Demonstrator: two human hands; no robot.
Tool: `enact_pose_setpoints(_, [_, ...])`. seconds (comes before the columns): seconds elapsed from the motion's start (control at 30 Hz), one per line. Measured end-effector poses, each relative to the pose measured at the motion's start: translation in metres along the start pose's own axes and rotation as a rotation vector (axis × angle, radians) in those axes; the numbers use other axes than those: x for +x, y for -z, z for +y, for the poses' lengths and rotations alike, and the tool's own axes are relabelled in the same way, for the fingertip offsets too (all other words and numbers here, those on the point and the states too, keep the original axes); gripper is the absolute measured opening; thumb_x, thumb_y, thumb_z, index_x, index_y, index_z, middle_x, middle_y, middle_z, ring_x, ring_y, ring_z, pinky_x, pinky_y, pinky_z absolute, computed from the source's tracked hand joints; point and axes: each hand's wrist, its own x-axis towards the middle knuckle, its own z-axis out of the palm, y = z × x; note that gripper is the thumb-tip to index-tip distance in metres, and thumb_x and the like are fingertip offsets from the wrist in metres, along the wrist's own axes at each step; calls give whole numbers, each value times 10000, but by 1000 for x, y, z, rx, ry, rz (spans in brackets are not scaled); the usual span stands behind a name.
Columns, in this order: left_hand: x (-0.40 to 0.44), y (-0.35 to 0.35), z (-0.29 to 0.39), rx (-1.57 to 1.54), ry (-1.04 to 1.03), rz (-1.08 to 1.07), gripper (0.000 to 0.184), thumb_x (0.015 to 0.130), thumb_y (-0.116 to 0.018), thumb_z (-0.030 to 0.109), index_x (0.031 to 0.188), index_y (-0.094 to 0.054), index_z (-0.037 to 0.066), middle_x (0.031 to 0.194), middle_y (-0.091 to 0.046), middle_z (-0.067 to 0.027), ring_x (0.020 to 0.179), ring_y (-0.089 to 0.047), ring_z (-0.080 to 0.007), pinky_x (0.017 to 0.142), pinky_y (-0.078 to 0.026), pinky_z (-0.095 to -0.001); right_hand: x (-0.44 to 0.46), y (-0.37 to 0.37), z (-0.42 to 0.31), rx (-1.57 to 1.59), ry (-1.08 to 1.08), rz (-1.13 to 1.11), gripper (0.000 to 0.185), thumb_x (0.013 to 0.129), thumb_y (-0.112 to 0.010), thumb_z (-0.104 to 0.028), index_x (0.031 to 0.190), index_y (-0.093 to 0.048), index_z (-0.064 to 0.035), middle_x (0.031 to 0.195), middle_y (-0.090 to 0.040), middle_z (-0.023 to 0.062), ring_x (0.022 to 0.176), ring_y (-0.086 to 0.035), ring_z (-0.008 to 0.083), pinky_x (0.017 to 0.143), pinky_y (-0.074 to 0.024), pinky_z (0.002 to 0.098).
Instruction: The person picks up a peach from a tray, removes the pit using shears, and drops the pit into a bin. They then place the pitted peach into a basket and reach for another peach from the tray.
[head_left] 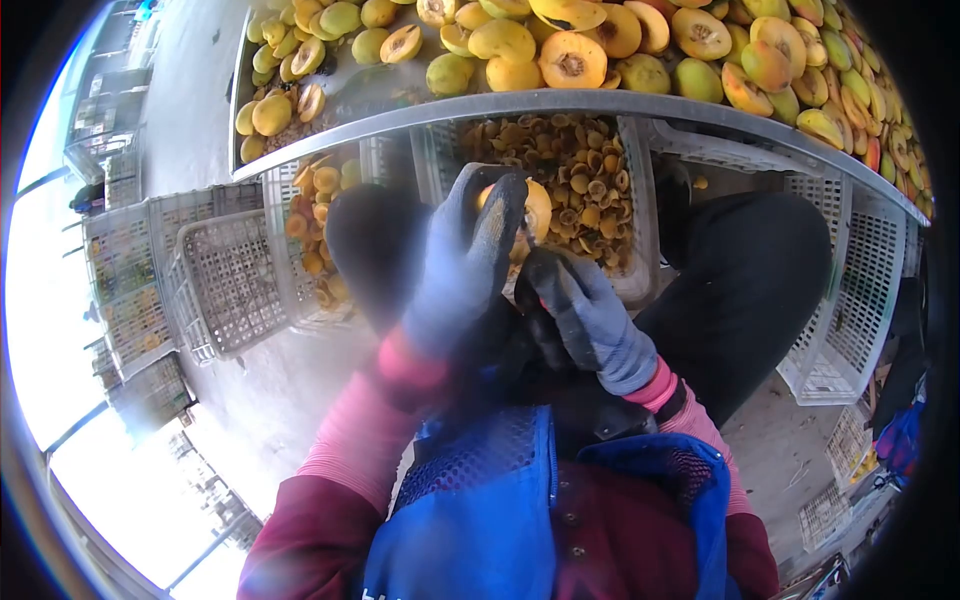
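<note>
Cut fruit [540, 207] — in left hand [464, 243]

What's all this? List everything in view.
Stone fruit: dozens, yellow, green, orange, on table
Table: one, grey metal, across top
Small fruit pieces: many, brownish orange, centre crate
Larger fruit pieces: many, orange, left crate
Other crates: several, grey and white, both sides
Held fruit piece: one, orange, left grip
Thin tool: one, dark, partly hidden, right grip
Floor: one, grey, beneath
Vest: one, blue, bottom
Legs: two, black, beside centre crate
Left grip: one, gloved, greyish blue, centre
Right grip: one, gloved, greyish blue, right of centre
</note>
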Motion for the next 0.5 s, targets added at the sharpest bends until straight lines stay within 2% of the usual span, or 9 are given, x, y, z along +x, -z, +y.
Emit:
enact_pose_setpoints(0.03, [-3, -2, -6, 109, -119, 28, 177, 892, -518, 70, 1035, -541, -33, 870, -557, -126, 776, -579, -181, 686, -464, -271, -3, -1, -7, 215, -241, -25, 352, 939, -482, -373, 1036, -518, -37, 690, -508, 34, 491, -471, 128, 435, -381, 239])
enact_pose_setpoints(0.07, [-4, -3, -8, 219, -238, 58, 177, 894, -518, 75, 1034, -542, -31, 864, -559, -121, 777, -577, -174, 686, -463, -269, -4, 2, -20, 264, -362, -106, 375, 940, -458, -419, 981, -518, -51, 648, -478, 17, 449, -431, 105, 392, -341, 228])
enact_pose_setpoints(0.1, [-6, -7, -4, 44, -83, 92, 179, 896, -516, 83, 1034, -543, -29, 862, -563, -116, 780, -573, -166, 686, -463, -269, -4, 3, -26, 312, -482, -186, 409, 941, -433, -465, 926, -518, -66, 606, -448, 1, 407, -391, 83, 348, -301, 216])
enact_pose_setpoints(0.17, [-9, -13, 9, -310, 228, 162, 184, 901, -513, 99, 1034, -544, -25, 856, -569, -105, 785, -567, -150, 685, -463, -269, -4, -1, -23, 397, -545, -166, 375, 948, -412, -457, 859, -504, -104, 558, -399, -21, 372, -337, 81, 328, -259, 234])
enact_pose_setpoints(0.2, [-11, -12, 9, -407, 290, 131, 188, 904, -512, 106, 1037, -544, -22, 857, -572, -103, 789, -564, -145, 687, -464, -272, -4, -3, -21, 441, -579, -156, 365, 951, -402, -452, 826, -497, -123, 534, -374, -31, 355, -310, 81, 318, -238, 244])
enact_pose_setpoints(0.3, [-13, -13, -1, -739, 521, 75, 219, 912, -503, 143, 1053, -545, -19, 877, -585, -111, 806, -558, -143, 683, -470, -286, 2, 5, 2, 932, -620, -482, 470, 933, -372, -537, 845, -500, -92, 540, -383, -17, 361, -329, 67, 300, -269, 220])
enact_pose_setpoints(0.37, [-20, -27, -10, -637, 454, 157, 255, 925, -482, 189, 1073, -538, -11, 888, -586, -111, 808, -559, -149, 703, -470, -289, 5, 4, 8, 1113, -639, -533, 462, 940, -364, -523, 837, -495, -92, 539, -388, -16, 362, -331, 65, 292, -276, 213])
enact_pose_setpoints(0.47, [-24, -24, -12, -528, 318, 150, 323, 931, -489, 214, 1170, -480, -3, 959, -582, -131, 811, -570, -193, 785, -466, -316, 11, 4, 18, 1259, -607, -621, 454, 949, -349, -505, 831, -492, -91, 543, -396, -13, 365, -339, 60, 287, -286, 207])
enact_pose_setpoints(0.5, [-21, -22, -11, -669, 466, 161, 340, 932, -493, 229, 1182, -471, -1, 968, -580, -133, 810, -573, -201, 802, -464, -322, 13, 4, 19, 1287, -587, -654, 452, 952, -344, -500, 830, -491, -91, 545, -398, -12, 367, -343, 58, 287, -290, 205])
